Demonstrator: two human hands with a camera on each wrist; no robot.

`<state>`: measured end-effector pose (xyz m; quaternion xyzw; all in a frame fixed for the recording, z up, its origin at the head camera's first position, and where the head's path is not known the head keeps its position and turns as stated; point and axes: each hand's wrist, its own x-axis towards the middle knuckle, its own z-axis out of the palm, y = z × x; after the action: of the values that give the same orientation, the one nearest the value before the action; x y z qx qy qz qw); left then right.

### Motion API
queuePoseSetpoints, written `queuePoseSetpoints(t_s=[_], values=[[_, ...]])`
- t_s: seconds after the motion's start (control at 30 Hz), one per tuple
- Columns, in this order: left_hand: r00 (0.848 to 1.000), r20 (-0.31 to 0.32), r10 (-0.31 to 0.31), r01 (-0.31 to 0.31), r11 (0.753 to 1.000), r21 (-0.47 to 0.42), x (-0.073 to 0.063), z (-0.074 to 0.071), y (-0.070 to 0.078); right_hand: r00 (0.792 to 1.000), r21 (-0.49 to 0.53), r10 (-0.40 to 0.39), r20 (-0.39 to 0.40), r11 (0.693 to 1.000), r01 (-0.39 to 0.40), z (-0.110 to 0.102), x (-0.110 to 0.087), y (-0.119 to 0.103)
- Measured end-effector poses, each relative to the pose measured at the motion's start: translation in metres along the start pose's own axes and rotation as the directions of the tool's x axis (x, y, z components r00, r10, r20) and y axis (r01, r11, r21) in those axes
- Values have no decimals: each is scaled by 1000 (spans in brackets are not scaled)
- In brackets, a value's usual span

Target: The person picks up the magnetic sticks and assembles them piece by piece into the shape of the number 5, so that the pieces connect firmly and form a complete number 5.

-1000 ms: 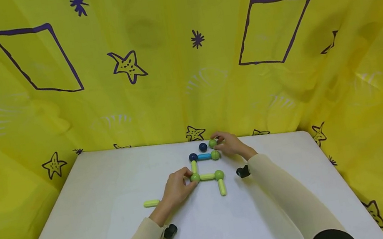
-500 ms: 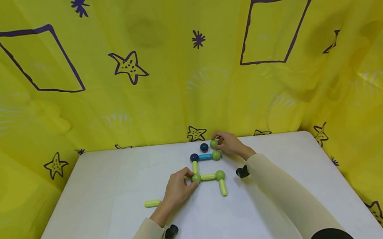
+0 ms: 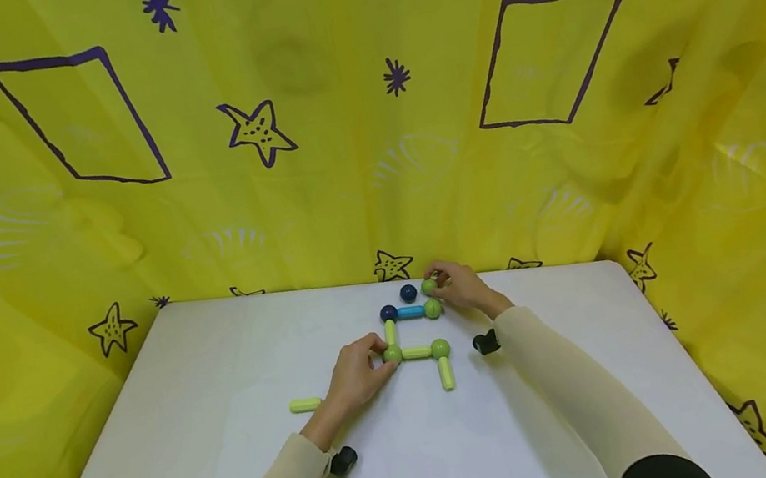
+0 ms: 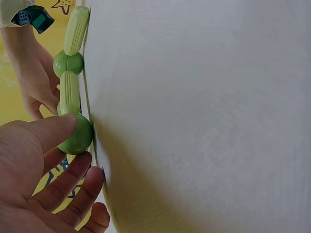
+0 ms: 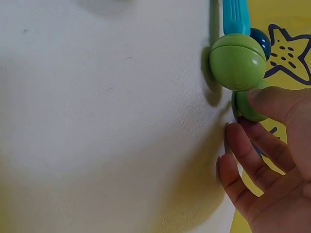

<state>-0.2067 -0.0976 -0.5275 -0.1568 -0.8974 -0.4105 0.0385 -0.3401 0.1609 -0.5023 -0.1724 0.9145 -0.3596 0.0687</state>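
Yellow fabric (image 3: 339,204), printed with dark purple stars, bursts and four-sided outlines, hangs behind and to both sides of a white, cloth-like surface (image 3: 144,448). Two arms in cream sleeves reach over it from the near side, a small black device (image 3: 343,461) at the left wrist and another black device (image 3: 486,342) at the right.

The left hand (image 3: 354,375) pinches a glossy green ball (image 3: 392,354) between thumb and fingers, at a corner of a joined figure. The right hand (image 3: 462,287), near the far edge, pinches a separate green ball (image 5: 250,106) between thumb and fingers.

From the left hand's ball, one ribbed yellow-green stick (image 3: 390,333) runs away from the person to a dark blue ball (image 3: 388,313); there a bright blue stick (image 3: 410,312) leads right to a two-part green ball (image 5: 237,63), just nearer than the right hand's ball. A second yellow-green stick (image 3: 416,352) runs right to another green ball (image 3: 440,348), where a third yellow-green stick (image 3: 447,374) points towards the person.

A loose yellow-green stick (image 3: 305,405) lies beside the left wrist. A loose dark blue ball (image 3: 408,293) sits beyond the blue stick.
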Motion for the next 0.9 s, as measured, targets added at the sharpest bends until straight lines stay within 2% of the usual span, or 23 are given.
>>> queuePoseSetpoints(t_s=[0.27, 0.53, 0.9], values=[[1000, 13, 2, -2, 1000, 4, 0, 0, 0, 1000, -1, -27, 4, 1000, 27, -4, -5, 1], [1000, 18, -11, 10, 1000, 14, 3, -1, 0, 999, -34, -42, 7, 999, 42, -23, -20, -5], [1000, 9, 2, -2, 1000, 7, 1, 0, 0, 983, -42, -186, 11, 982, 186, -40, -57, -7]])
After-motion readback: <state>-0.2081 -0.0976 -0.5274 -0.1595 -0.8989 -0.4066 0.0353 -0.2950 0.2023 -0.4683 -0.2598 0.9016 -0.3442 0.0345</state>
